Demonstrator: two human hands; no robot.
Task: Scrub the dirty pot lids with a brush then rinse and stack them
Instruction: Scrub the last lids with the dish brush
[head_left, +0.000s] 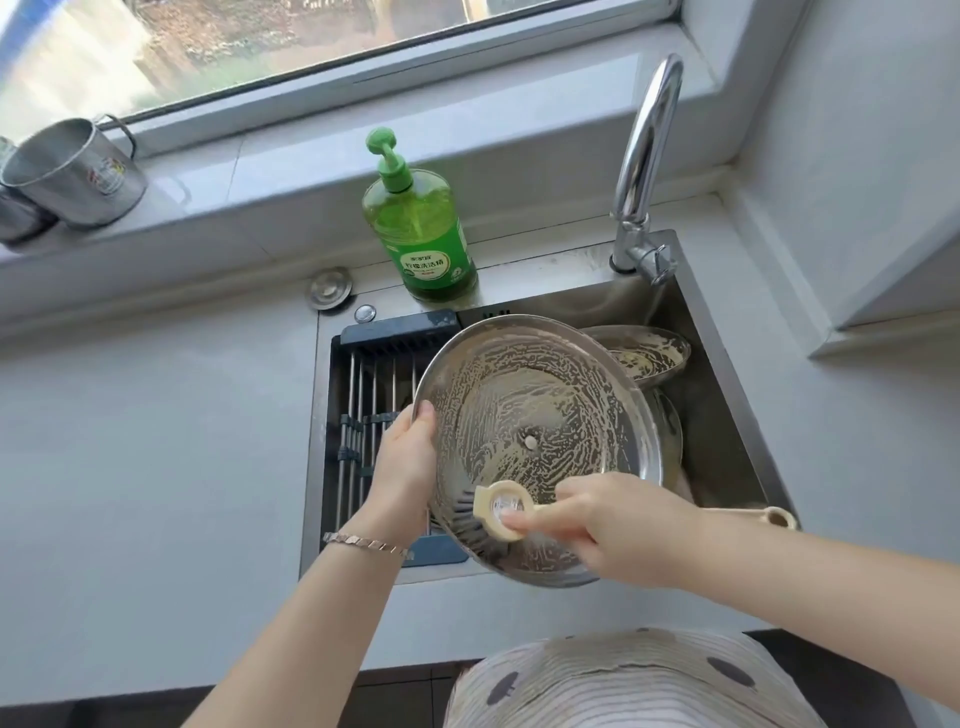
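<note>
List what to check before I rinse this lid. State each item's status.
1. Left hand grips the lid by its rim: ok.
2. Right hand holds the brush, head against the lid's lower part: ok.
3. Suds cover the lid's whole facing surface: ok.
4. Water running from the faucet: cannot tell.
5. Other lids in the sink cleaned: not ok, residue shows on them.
</note>
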